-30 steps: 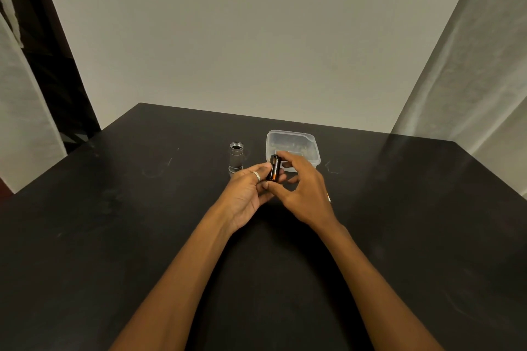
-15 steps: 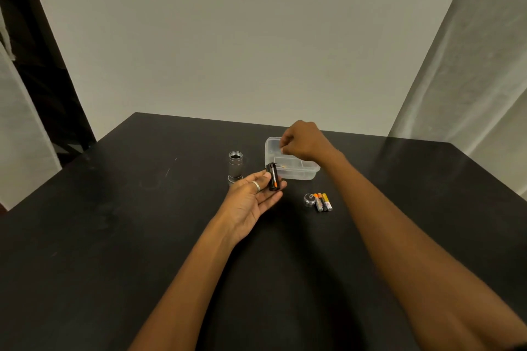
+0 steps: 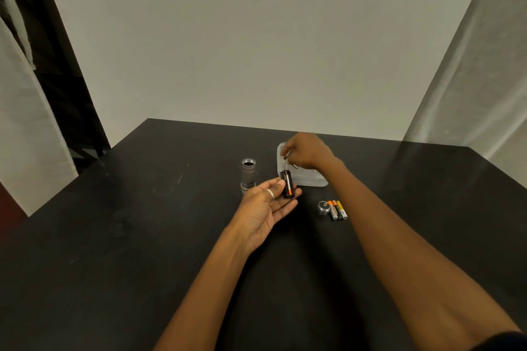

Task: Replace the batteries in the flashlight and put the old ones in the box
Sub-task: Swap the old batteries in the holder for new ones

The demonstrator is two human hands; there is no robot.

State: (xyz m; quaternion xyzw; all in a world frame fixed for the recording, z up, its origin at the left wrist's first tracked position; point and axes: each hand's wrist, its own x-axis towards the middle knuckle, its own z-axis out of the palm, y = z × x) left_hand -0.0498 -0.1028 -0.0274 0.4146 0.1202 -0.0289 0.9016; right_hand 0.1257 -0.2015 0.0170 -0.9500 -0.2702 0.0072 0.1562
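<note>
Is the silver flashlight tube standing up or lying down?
Standing up. The flashlight tube rests on one end on the table, and its open dark mouth faces upward.

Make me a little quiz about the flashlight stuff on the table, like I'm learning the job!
1. True or false: the flashlight body lies flat on the black table.
2. How many loose batteries lie beside the round cap?
3. Which hand is above the clear box? A: left hand. B: right hand.
Key: 1. False, it stands upright. 2. Three. 3. B; the left hand holds the black battery holder.
</note>
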